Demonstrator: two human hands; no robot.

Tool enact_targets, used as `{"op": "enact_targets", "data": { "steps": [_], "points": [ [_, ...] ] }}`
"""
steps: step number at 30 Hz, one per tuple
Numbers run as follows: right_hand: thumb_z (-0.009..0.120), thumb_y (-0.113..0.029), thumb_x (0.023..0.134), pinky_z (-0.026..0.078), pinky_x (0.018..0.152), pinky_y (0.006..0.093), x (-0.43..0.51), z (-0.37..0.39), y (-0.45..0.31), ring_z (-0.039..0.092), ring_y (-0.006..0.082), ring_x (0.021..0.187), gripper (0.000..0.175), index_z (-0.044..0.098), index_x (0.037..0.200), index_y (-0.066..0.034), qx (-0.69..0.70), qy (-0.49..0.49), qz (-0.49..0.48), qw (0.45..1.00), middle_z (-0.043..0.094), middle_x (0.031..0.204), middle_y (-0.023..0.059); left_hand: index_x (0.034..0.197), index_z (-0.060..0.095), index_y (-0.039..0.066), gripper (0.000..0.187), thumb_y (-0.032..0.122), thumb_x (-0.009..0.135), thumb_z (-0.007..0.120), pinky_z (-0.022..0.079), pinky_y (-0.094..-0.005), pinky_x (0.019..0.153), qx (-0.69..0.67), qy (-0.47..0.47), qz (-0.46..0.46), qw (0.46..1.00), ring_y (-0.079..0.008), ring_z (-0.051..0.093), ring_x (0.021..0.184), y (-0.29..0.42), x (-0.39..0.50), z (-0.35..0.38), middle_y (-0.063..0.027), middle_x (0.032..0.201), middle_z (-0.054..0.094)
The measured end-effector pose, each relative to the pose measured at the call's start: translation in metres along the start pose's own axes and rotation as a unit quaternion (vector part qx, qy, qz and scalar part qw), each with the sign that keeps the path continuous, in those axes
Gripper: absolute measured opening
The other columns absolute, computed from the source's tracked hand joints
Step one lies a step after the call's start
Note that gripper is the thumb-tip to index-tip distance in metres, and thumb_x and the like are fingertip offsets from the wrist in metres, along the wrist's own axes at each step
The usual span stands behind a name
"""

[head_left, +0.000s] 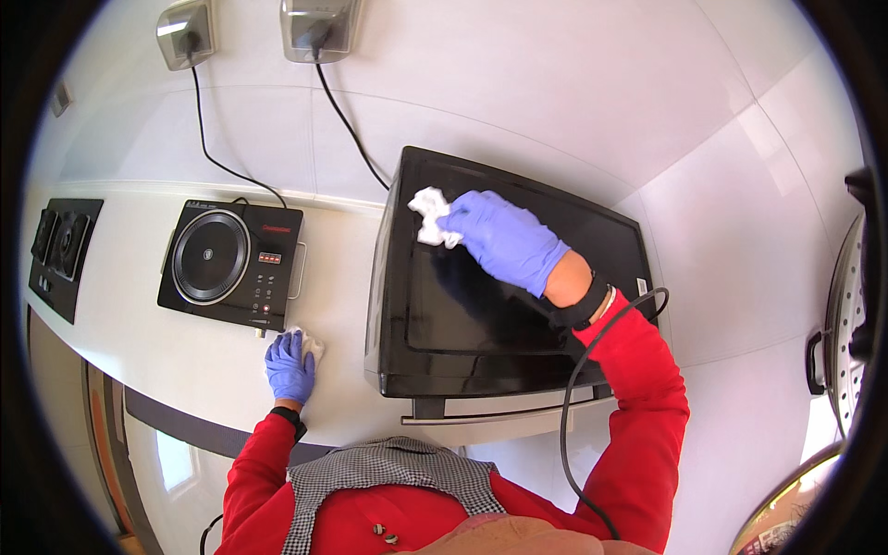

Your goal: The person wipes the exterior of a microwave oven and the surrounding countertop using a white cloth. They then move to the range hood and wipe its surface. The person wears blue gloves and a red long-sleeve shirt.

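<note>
My right hand point(503, 236), in a blue glove, grips a crumpled white cloth point(431, 215) against the glossy black top of a countertop oven point(485, 305). The cloth lies near the top's back left corner. My left hand point(290, 364), gloved likewise, rests on the pale countertop point(333, 277) over another white cloth point(313, 341), mostly hidden under the palm. Just beyond its fingertips is the front edge of a black electric cooktop point(229, 263) with a round plate and lit indicators.
A built-in gas hob point(66, 253) lies at the far left. Black cords run up to two covered wall sockets point(186, 35). The oven's handle point(485, 414) juts toward my body. A cable point(570, 416) hangs along my right arm. At right is a perforated metal steamer point(848, 326).
</note>
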State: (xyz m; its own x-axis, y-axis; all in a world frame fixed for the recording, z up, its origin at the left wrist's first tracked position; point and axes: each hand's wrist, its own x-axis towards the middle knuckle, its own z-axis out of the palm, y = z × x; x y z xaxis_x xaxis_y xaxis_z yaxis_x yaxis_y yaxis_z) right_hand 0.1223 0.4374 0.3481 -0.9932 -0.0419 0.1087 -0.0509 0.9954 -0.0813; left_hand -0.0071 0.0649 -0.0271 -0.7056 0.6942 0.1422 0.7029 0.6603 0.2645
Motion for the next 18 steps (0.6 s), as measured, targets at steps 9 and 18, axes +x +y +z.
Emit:
{"op": "enact_targets", "data": {
  "steps": [9,18],
  "points": [
    [0.061,-0.012,0.089,0.054,0.083,0.0458,0.071,0.008,0.041,0.063,0.036,0.097,0.016,0.071,0.102,-0.0092,0.007,0.12,0.111,0.986,0.064,0.104,0.0145,0.145,0.046,0.007,0.062,0.036,0.092,0.057,0.027,-0.0513,0.115,0.004,0.018,0.0,1.0,-0.0389,0.043,0.134,0.001,-0.001,0.0,-0.018,0.14,0.052],
    [0.066,-0.019,0.089,0.052,0.086,0.045,0.095,0.016,0.035,0.061,0.0367,0.095,0.021,0.072,0.105,-0.008,0.023,0.045,0.1,0.994,0.062,0.101,0.0147,0.144,0.047,0.007,0.061,0.036,0.091,0.058,0.029,-0.052,0.113,-0.003,0.018,-0.001,1.0,-0.0382,0.043,0.133,0.002,-0.001,-0.001,-0.0186,0.14,0.052]
  ]
}}
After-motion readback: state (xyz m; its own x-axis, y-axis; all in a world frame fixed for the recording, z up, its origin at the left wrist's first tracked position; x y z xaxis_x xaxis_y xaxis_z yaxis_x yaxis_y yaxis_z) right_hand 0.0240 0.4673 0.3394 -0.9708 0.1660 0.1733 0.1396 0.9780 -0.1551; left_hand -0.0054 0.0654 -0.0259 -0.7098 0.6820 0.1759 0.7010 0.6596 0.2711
